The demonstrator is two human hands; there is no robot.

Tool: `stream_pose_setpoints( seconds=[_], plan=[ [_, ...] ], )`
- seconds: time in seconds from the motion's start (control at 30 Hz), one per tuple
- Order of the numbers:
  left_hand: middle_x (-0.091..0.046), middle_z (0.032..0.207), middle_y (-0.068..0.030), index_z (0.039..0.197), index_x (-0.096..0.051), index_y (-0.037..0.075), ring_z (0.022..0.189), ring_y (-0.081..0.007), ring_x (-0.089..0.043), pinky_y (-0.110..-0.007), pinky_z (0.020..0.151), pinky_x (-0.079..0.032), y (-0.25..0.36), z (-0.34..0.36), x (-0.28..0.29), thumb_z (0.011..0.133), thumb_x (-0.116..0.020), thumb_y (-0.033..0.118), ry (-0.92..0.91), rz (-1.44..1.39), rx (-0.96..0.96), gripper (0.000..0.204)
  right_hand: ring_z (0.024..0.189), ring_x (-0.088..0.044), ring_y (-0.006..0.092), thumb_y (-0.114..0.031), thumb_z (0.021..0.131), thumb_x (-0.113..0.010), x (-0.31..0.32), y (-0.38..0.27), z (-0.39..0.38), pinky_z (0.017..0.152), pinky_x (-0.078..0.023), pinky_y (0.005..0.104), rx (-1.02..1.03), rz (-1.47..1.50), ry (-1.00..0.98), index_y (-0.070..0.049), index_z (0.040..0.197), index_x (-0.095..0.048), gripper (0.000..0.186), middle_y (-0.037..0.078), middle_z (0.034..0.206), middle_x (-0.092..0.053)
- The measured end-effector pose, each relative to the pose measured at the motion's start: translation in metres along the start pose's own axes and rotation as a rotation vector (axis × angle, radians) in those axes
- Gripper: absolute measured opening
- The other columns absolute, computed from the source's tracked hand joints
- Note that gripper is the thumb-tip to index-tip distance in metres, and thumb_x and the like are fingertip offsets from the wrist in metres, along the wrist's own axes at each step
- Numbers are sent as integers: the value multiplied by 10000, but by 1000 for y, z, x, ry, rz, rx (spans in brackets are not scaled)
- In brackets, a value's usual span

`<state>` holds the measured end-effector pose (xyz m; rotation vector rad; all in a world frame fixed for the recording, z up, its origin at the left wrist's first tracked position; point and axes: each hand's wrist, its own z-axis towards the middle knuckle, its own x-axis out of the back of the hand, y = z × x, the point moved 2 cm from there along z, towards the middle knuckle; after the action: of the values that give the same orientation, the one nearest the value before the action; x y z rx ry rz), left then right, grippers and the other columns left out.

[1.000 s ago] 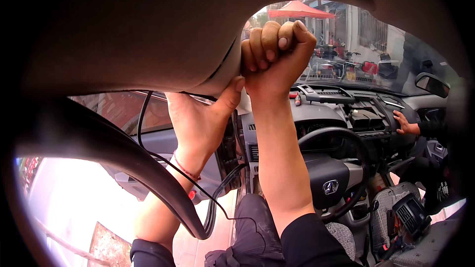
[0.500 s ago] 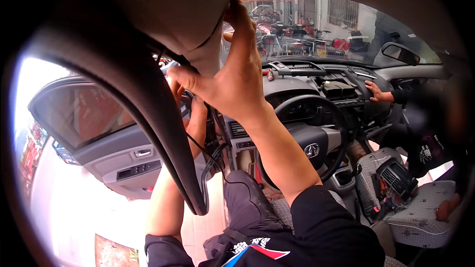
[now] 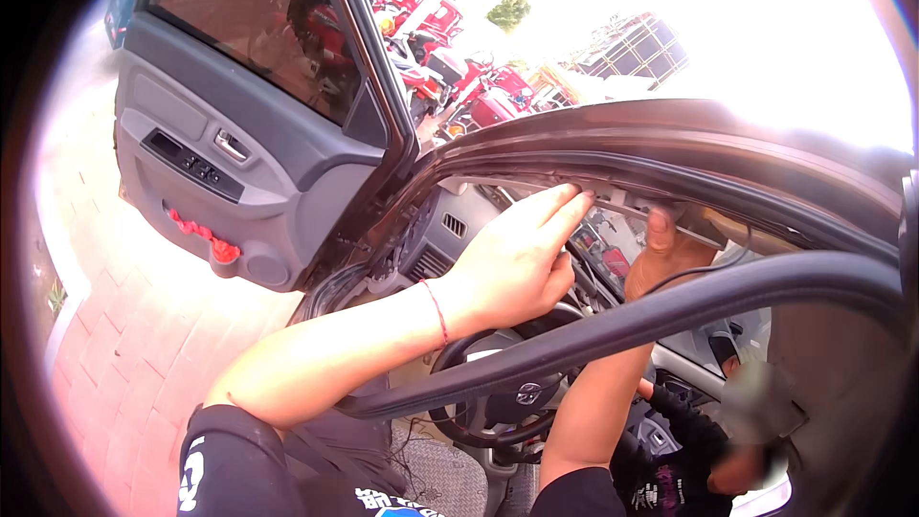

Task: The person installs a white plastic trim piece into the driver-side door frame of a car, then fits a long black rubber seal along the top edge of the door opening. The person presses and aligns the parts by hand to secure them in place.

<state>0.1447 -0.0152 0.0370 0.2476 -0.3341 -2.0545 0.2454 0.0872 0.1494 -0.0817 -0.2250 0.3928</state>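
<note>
Along the front pillar of the car's door frame runs a light grey pillar trim (image 3: 704, 232). My left hand (image 3: 512, 263) reaches up to it, fingers stretched out with their tips at its edge and the thumb apart below. My right hand (image 3: 661, 254) grips the trim farther along; its thumb shows, while the other fingers are hidden. A thin black cable (image 3: 708, 270) passes close to my right hand. In front of both arms hangs a loose black rubber door seal (image 3: 613, 325), bowed across the opening.
The door (image 3: 215, 134) stands open at the left, with a red cloth-like item (image 3: 225, 251) in its pocket. Below my arms are the steering wheel (image 3: 498, 421) and seat (image 3: 436, 464). A co-worker in a dark top (image 3: 661, 455) is inside at the right. Red vehicles (image 3: 469, 86) stand outside.
My view has swung toward the open door and pillar. Both hands have shifted along the pillar, and my left hand now shows in full. The seal now crosses the view sideways.
</note>
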Motion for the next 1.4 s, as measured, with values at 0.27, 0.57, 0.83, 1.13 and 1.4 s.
stream_pose_setpoints(
  seconds=[0.27,0.57,0.83,1.13,1.4],
  plan=[
    [-646,954,-181,1388,-484,-39,796,-349,-663,-428,706,-549,-20,3,14,795,-616,44,-22,164,-46,613,1104,-660,225,-367,783,-871,-2,21,7,965,-557,365,105,214,-35,49,1306,-565,735,120,1242,-654],
    [-660,712,-134,1398,-464,15,619,-343,-657,-435,536,-514,-22,34,-1,785,-614,55,-109,-52,19,632,929,-718,180,-553,774,-832,6,32,2,775,-622,289,145,22,85,75,1229,-619,805,105,1093,-722],
    [-621,641,-99,1456,-488,75,547,-294,-631,-384,513,-499,-6,33,0,763,-613,21,-72,-355,-81,707,1082,-622,187,-415,703,-937,-2,13,-2,985,-491,316,40,14,24,3,1310,-544,835,67,1192,-640],
    [-608,671,-97,1475,-471,53,513,-271,-584,-342,534,-503,-8,31,4,765,-571,-52,-60,-481,3,725,1068,-616,173,-283,719,-949,-21,5,-3,969,-506,311,20,62,-5,1,1292,-550,754,59,1187,-628],
    [-634,740,-95,1401,-550,34,578,-242,-627,-331,576,-517,-69,-48,27,788,-556,-73,-71,-180,220,622,1084,-687,229,-264,885,-749,7,18,9,957,-558,372,89,-10,-68,6,1268,-633,483,117,1197,-696]
  ],
)
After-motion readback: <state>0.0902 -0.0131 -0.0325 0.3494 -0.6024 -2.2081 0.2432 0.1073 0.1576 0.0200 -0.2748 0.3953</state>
